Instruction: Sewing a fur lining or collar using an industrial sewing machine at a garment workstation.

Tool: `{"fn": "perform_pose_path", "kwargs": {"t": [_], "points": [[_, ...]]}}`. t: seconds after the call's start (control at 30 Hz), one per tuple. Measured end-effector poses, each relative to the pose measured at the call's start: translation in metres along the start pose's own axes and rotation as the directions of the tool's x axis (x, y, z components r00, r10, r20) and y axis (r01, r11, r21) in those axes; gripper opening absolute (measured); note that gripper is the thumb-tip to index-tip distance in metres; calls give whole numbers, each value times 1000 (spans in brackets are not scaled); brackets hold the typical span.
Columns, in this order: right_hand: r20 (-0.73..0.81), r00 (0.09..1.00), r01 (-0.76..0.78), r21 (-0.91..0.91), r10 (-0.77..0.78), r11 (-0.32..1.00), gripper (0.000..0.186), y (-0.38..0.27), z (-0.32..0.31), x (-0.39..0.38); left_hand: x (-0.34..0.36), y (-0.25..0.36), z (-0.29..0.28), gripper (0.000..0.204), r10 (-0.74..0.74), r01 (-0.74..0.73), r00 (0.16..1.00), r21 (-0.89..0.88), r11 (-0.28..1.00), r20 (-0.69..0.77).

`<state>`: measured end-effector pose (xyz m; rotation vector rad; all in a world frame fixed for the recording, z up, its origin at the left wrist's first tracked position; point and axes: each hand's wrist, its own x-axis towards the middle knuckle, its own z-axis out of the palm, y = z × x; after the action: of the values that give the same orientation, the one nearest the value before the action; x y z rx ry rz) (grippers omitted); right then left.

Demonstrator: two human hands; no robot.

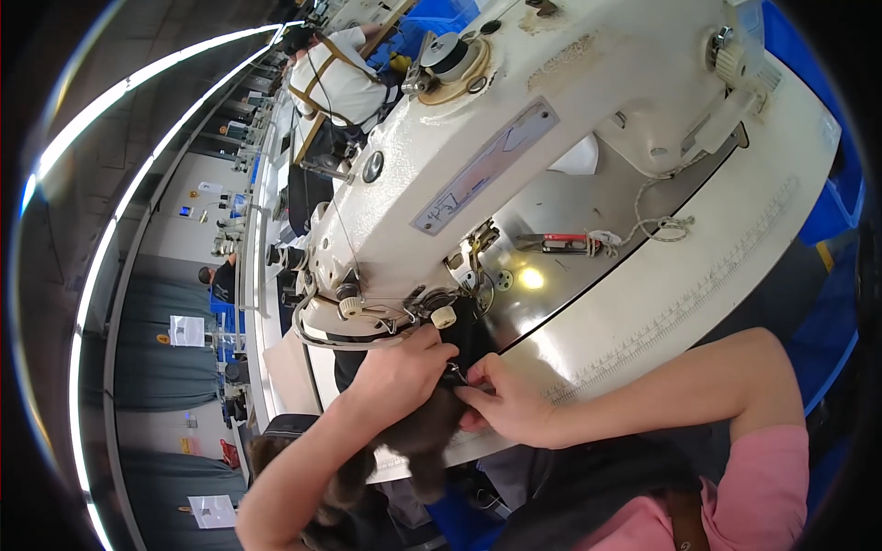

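Observation:
A white industrial sewing machine (395,197) fills the middle of the view. Beneath its needle end lies black fabric (470,342), joined by a brown fluffy plush piece (418,432) that hangs over the table's near edge. My left hand (404,372) is closed on the black fabric, close to the presser area, its fingertips partly hidden. To its right, my right hand (510,404) pinches the edge of the dark material between thumb and fingers. A small shiny metal bit (452,368) shows between the two hands; I cannot tell what it is.
Red-handled thread snips (565,243) lie on the machine bed beside a white cord (657,225). The white table (634,340) carries a printed ruler. Blue bins (831,207) stand at the right. Farther back, a person in a white shirt (340,78) sits at work.

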<state>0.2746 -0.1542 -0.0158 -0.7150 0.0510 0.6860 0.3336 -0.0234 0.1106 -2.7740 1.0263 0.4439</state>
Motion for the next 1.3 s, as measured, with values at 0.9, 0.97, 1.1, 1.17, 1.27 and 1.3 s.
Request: {"fn": "perform_pose_path", "kwargs": {"t": [0.9,0.97,1.1,1.17,1.27,1.3], "points": [[-88,975,-217,-216,202,952,19,-45,-4,18,-23,-5,46,39,-129,50,923,-221,974,-361],[-69,974,-224,-229,214,947,26,-45,-7,18,-20,-4,40,41,-158,72,944,-286,955,-290],[-18,971,-235,-230,237,944,25,-46,-11,21,-25,-7,41,41,-136,54,936,-251,967,-326],[27,978,-197,-208,207,958,24,-45,-11,23,-26,-7,44,37,-114,52,897,-154,987,-427],[46,971,-229,-112,235,967,24,-41,-13,26,-21,-7,50,36,-77,20,845,-113,993,-530],[47,971,-227,-109,233,968,24,-39,-14,28,-22,-8,52,36,-74,19,846,-110,994,-528]]}}
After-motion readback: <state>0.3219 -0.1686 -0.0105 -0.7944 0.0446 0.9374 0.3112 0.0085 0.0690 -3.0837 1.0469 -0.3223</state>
